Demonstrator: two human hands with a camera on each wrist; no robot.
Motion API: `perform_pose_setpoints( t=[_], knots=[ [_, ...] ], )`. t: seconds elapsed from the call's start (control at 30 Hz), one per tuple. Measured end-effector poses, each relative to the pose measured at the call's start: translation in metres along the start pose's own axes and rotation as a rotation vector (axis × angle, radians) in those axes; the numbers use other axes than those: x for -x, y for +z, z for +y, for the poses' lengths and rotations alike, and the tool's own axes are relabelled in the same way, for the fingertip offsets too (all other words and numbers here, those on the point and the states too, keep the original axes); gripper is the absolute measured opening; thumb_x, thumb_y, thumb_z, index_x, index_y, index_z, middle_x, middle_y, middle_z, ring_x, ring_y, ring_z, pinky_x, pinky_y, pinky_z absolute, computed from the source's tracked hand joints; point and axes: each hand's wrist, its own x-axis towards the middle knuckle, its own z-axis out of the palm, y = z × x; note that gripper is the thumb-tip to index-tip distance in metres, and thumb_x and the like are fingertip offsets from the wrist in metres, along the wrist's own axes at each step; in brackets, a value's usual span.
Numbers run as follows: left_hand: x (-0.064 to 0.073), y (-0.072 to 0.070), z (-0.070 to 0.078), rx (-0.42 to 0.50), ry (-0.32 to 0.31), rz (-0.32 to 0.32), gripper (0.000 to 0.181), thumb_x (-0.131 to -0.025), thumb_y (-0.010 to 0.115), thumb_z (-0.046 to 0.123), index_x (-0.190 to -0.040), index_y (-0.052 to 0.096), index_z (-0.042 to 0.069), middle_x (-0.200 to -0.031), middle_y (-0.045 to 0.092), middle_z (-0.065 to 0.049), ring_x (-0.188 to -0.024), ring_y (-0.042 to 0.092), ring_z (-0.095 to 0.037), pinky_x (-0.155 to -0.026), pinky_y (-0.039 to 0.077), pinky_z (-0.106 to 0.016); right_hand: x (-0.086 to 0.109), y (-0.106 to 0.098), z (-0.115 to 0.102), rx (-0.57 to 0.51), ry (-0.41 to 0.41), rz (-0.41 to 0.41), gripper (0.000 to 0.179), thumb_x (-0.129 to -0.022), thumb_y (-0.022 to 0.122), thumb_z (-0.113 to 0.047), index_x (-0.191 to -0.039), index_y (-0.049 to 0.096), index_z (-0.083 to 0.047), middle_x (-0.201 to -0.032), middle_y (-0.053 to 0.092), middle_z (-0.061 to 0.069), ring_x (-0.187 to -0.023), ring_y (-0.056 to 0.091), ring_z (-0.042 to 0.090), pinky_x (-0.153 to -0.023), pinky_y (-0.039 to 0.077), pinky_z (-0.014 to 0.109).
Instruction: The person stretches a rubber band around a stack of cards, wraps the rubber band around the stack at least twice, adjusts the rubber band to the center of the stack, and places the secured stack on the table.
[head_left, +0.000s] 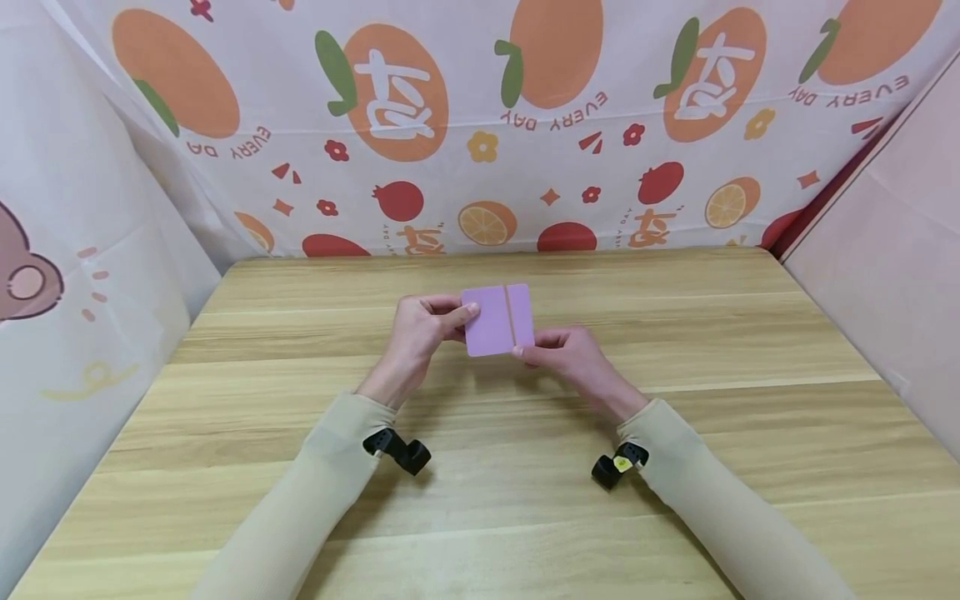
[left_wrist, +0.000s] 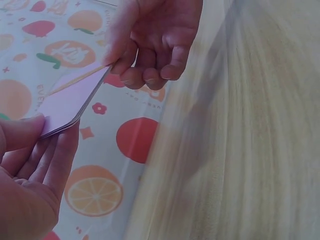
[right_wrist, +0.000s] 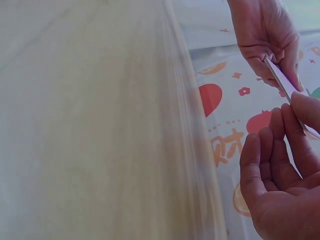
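Observation:
A small, thin purple notebook (head_left: 489,325) with rounded corners is held up over the table. A tan elastic band (head_left: 510,315) runs down it near its right side. My left hand (head_left: 420,332) pinches the notebook's left edge, thumb on the cover and fingers beneath. At the lower right corner, by the end of the band, my right hand (head_left: 566,358) pinches it between thumb and index finger. Its other fingers are loosely bent in the right wrist view. The notebook's layered edge (left_wrist: 82,111) shows in the left wrist view; its underside is hidden.
The wooden table (head_left: 480,533) spreads under both arms. Behind it hangs a fruit-printed cloth (head_left: 465,167), with pale cloths at the left (head_left: 97,250) and right (head_left: 900,250). Each wrist carries a black camera strap, on the left (head_left: 397,450) and right (head_left: 621,463).

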Motion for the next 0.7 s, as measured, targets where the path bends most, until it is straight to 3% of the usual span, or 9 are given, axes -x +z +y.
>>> perform_pose_setpoints(
  t=[0.37,0.7],
  knots=[
    [0.0001,0.0017,-0.0053,0.008,0.019,0.018,0.024,-0.088,0.073,0.003,-0.104,0.069,-0.014,-0.077,0.07,-0.006,-0.062,0.065,-0.012,-0.063,0.058,-0.027,0.0031,0.0038,0.0043,-0.072,0.039,-0.006,0.026,-0.086,0.077,-0.017,-0.102,0.074,0.004,-0.098,0.07,0.021,-0.086,0.062,0.018,-0.082,0.054,0.032],
    [-0.0001,0.0026,-0.0028,0.0,-0.008,-0.023,0.024,-0.088,0.072,0.005,-0.105,0.07,-0.012,-0.083,0.071,-0.008,-0.066,0.067,-0.015,-0.067,0.059,-0.03,0.0043,0.0103,0.0023,-0.11,0.057,-0.044,0.033,-0.088,0.075,-0.018,-0.104,0.071,0.01,-0.101,0.07,0.02,-0.088,0.059,0.016,-0.082,0.05,0.031]
  ],
)
